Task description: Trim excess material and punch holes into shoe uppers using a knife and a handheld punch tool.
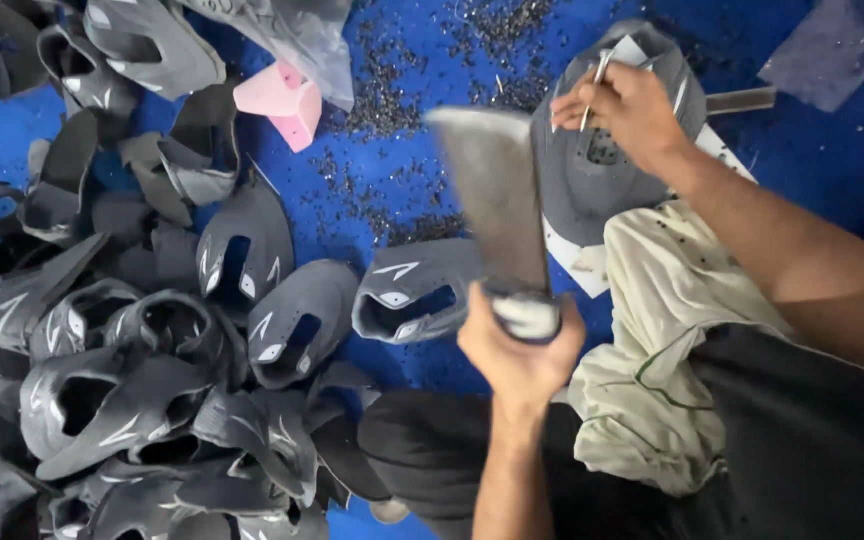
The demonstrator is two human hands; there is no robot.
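Far left of both hands, a heap of grey shoe uppers (142, 400) lies on the blue floor (832, 150); whether these are finished I cannot tell. The left hand (520, 352) is clamped on the handle of a broad, blurred metal tool (492, 200), raised. Right of it, the right hand (630, 105) pinches a thin metal punch (597, 82) upright on one grey upper (592, 180) resting over white cloth, with holes already showing beneath.

The grey shoe upper (592, 175) under the right hand (624, 105) looks like matt knitted cloth; the thin punch (594, 85) is shiny metal; the left hand (517, 350) grips a dull, blurred metal blade (492, 195); the blue floor (392, 190) looks smooth; the pink block (282, 100) looks like matt foam.
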